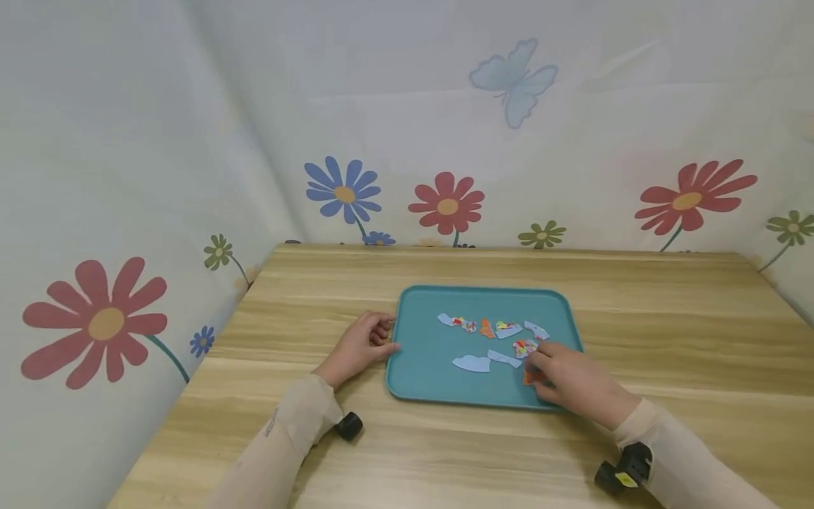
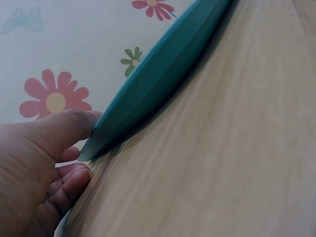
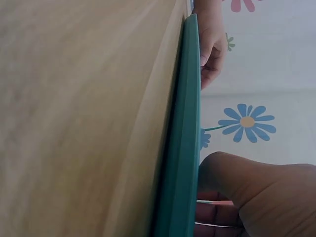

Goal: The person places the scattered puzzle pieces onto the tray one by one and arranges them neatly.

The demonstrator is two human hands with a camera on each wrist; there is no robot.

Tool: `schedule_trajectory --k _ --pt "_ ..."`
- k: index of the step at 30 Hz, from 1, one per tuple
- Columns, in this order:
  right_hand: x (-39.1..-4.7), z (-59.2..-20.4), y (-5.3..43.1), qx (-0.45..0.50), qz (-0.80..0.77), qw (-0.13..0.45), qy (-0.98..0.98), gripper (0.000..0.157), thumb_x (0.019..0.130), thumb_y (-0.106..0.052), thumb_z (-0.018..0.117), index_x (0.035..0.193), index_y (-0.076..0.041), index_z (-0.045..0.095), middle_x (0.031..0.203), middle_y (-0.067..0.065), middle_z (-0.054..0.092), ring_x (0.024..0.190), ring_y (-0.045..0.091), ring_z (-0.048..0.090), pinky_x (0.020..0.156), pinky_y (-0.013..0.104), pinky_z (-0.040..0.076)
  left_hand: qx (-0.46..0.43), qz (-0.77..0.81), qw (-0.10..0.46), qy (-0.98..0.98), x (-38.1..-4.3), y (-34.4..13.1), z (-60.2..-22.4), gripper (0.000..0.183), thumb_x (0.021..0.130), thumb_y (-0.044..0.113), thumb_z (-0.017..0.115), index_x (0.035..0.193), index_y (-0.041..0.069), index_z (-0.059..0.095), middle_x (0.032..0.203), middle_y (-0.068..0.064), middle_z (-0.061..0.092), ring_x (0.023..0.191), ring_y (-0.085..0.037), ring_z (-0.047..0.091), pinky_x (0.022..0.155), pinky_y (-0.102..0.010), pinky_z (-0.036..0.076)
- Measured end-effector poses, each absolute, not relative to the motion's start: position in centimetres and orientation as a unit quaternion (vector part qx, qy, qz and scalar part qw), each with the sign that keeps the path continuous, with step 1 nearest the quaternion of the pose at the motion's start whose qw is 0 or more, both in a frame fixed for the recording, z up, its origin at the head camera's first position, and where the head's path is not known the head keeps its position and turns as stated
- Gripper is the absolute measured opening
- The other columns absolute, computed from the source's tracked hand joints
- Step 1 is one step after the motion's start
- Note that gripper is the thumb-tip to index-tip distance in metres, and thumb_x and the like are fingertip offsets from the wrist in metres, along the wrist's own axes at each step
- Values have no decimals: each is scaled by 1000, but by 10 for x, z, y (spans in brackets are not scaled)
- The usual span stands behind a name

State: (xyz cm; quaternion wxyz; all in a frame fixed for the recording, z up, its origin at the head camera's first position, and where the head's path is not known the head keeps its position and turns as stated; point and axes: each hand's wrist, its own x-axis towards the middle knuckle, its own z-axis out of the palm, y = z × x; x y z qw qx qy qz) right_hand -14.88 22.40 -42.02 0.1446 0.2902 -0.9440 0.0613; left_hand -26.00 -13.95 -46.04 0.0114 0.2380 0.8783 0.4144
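Observation:
A teal tray (image 1: 439, 389) lies on the table with several flat, irregular cut-out pieces on it. At its left edge, my left hand (image 1: 362, 346) holds the rim, the thumb on top and the other fingers curled beside it. Over the tray's front right part, my right hand (image 1: 575, 378) pinches a small orange piece (image 1: 528, 378) between thumb and fingers, which partly cover it. A multicoloured piece (image 1: 524, 347) lies right by those fingertips. Two pale blue pieces, one of them broad (image 1: 472, 363), lie to the left of this hand.
Farther back on the tray runs a row of pieces, among them an orange one (image 1: 487, 329) and a pale blue one (image 1: 536, 329). The wood-grain table (image 1: 305, 297) extends around the tray. A flower-printed cloth (image 1: 572, 155) hangs behind it.

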Motion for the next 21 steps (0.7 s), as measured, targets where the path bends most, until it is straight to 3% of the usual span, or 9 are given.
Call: schedule_trajectory --k 10,21 --pt "-151 -418 227 270 101 132 -949 20 81 -21 76 96 -10 68 91 0 64 81 16 63 69 33 55 247 413 19 876 -263 -139 -456 52 84 17 75 130 0 55 107 -14 58 92 -19 57 80 -28 52" --pt "-156 -405 246 246 116 139 -952 30 83 -14 73 109 -2 65 102 10 63 88 24 65 72 38 56 234 389 37 890 -271 -135 -442 53 86 22 73 132 4 53 112 -11 56 97 -20 56 86 -35 51"
